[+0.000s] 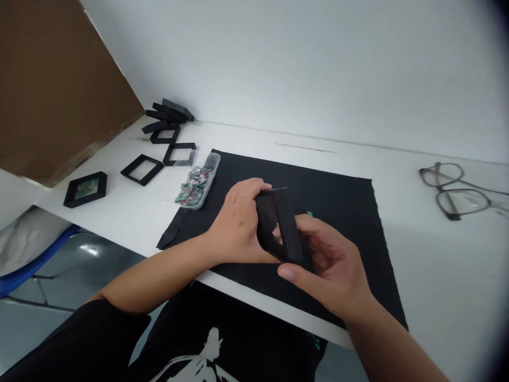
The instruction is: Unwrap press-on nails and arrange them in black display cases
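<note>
Both hands hold one small black square frame [283, 223] upright over a black cloth mat [342, 201] on the white table. My left hand [238, 225] grips the frame's left side with curled fingers. My right hand [330, 262] clasps its right side and lower edge, thumb in front. A bit of green shows just behind the frame.
A clear tray [199, 184] of small green and red pieces lies at the mat's left edge. Several black frames [142, 168] lie and stack at the far left, one [86, 189] with a green insert. Eyeglasses [457, 191] lie at the right. A brown board [55, 79] leans at the back left.
</note>
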Action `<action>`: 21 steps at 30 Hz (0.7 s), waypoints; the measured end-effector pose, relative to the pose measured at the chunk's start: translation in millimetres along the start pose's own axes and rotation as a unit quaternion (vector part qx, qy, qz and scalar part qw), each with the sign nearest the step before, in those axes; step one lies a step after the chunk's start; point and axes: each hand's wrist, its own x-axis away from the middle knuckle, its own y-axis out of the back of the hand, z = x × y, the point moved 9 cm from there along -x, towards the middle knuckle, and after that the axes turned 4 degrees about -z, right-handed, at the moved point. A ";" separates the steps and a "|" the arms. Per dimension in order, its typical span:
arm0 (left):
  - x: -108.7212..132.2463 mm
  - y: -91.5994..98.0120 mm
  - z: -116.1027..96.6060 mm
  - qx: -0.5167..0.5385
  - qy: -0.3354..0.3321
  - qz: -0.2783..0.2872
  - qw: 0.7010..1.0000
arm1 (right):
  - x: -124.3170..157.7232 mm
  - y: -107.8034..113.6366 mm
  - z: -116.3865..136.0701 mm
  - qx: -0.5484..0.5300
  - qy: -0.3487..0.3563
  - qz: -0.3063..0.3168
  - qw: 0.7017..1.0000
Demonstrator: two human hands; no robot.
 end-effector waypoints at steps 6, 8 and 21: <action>-10.1 -8.7 -13.5 0.116 -0.044 0.130 0.984 | -1.5 3.9 -8.1 -0.104 -0.040 0.007 0.994; -9.0 -13.0 -15.7 0.147 -0.056 0.164 0.974 | -2.5 5.1 -12.5 -0.132 -0.054 0.006 0.990; -3.1 -20.8 -18.7 0.144 -0.088 0.201 0.965 | -7.4 -3.1 -25.7 -0.209 -0.113 0.009 0.971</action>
